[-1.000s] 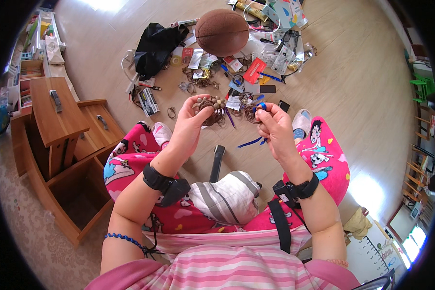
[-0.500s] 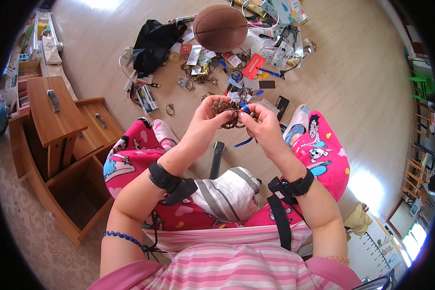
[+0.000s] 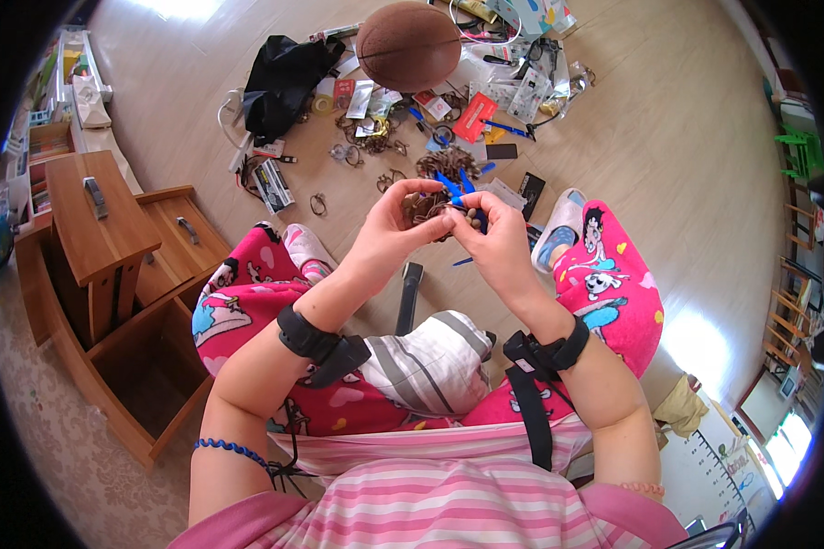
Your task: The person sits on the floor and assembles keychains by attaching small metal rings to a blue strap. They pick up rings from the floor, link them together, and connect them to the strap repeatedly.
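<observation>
A second earlier the two hands were apart, each with its own little bunch. Now they had met in front of the person's tummy, at twelve o'clock. The left hand (image 3: 394, 222) pinched a messy bunch of brown hair ties (image 3: 421, 209) between its thumb and fingers. The right hand (image 3: 498, 231) pinched the same bunch from the three o'clock side, near a blue ribbon (image 3: 455, 190). I could not tell which loop each finger had. To me, it meant both hands were busy on one bunch.

The bunch looked held up over the floor. Counting from it, a big brown ball (image 3: 408, 48) sat near twelve o'clock, behind lots of little stuff. A red card (image 3: 475, 117) lay just past twelve, and a black bag (image 3: 288, 90) lay between ten and eleven. That side was crowded. The knees of the pink pants (image 3: 634, 309) stuck out at four and eight o'clock. The wooden cabinet (image 3: 96, 238) stood at nine, well away from the left hand. The pale floor (image 3: 700, 183) stretched wide at three, so I thought the right hand had most room there.
</observation>
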Demonstrator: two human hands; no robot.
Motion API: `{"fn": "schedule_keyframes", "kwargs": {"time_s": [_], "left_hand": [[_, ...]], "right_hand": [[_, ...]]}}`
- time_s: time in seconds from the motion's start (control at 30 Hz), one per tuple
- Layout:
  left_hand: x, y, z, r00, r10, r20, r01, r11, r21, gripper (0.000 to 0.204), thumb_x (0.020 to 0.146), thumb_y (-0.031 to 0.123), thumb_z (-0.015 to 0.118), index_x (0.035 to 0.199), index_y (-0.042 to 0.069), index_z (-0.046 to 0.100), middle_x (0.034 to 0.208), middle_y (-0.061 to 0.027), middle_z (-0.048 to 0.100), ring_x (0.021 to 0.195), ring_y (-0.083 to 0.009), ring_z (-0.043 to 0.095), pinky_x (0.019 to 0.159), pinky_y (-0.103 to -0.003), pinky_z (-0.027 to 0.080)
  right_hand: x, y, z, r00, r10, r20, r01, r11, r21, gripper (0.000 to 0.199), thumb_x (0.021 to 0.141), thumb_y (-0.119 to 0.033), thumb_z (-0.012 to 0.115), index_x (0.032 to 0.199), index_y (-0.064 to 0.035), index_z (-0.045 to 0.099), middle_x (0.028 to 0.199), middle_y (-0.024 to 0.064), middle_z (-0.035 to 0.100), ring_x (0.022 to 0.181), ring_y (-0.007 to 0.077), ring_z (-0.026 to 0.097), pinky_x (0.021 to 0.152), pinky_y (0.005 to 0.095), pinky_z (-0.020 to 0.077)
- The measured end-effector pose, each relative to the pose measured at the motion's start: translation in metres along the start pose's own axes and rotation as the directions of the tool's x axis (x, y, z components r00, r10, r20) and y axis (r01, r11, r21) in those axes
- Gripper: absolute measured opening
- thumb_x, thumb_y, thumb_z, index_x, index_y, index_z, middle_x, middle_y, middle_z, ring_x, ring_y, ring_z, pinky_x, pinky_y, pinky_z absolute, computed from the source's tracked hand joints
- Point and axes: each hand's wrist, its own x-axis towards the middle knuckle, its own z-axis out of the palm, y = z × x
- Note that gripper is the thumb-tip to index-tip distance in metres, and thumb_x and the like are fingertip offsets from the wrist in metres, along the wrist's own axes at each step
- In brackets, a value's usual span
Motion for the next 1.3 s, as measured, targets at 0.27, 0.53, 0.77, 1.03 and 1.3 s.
{"fn": "schedule_keyframes", "kwargs": {"time_s": [0.27,0.53,0.77,1.03,1.3], "left_hand": [[0.006,0.001,-0.014,0.992,0.019,-0.124,-0.023,0.999,-0.033,0.033,0.087,0.002,0.061,0.12,0.0,0.054,0.106,-0.0072,0.063,0.095,-0.0124,0.061,0.088,-0.026,0.047],[0.008,-0.006,-0.009,0.962,0.043,-0.268,-0.032,0.998,0.045,0.032,0.087,0.006,0.065,0.116,0.001,0.055,0.096,-0.0044,0.064,0.087,-0.0091,0.06,0.077,-0.023,0.047],[0.005,-0.005,0.001,0.979,0.141,-0.146,-0.117,0.98,0.161,0.028,0.093,0.008,0.056,0.12,-0.001,0.056,0.107,-0.0051,0.062,0.093,-0.0088,0.058,0.084,-0.024,0.046],[-0.001,0.003,0.0,0.983,0.181,0.014,-0.177,0.94,0.293,0.031,0.095,0.001,0.038,0.12,0.0,0.056,0.11,-0.0043,0.061,0.095,-0.0091,0.057,0.085,-0.024,0.044],[0.002,0.009,-0.001,0.969,0.188,0.163,-0.242,0.867,0.435,0.044,0.085,-0.015,0.04,0.124,0.002,0.054,0.114,-0.0022,0.061,0.1,-0.0083,0.056,0.088,-0.024,0.044]], "right_hand": [[0.003,-0.001,-0.012,0.964,0.131,0.231,-0.239,0.805,0.542,0.02,0.092,-0.013,0.057,0.105,0.0018,0.057,0.084,-0.0006,0.058,0.053,0.0,0.035,0.047,0.0169,0.0276],[-0.006,-0.002,-0.004,0.942,0.047,0.333,-0.183,0.902,0.391,0.022,0.093,-0.014,0.058,0.108,0.0019,0.061,0.075,-0.0047,0.052,0.052,0.0001,0.035,0.046,0.0172,0.0261],[-0.001,0.016,0.003,0.997,0.05,0.054,-0.06,0.977,0.207,0.022,0.091,-0.015,0.063,0.106,0.0006,0.064,0.071,-0.006,0.051,0.055,0.0001,0.038,0.047,0.017,0.0279],[0.004,0.015,-0.011,0.903,0.239,0.356,-0.411,0.721,0.558,0.013,0.095,-0.01,0.053,0.099,0.0002,0.06,0.075,-0.0044,0.053,0.053,0.0011,0.036,0.047,0.0177,0.0288],[0.006,0.017,-0.016,0.781,0.255,0.569,-0.623,0.362,0.693,0.011,0.095,-0.006,0.051,0.101,0.0,0.057,0.084,0.001,0.057,0.057,0.0027,0.039,0.047,0.0172,0.0307]]}}
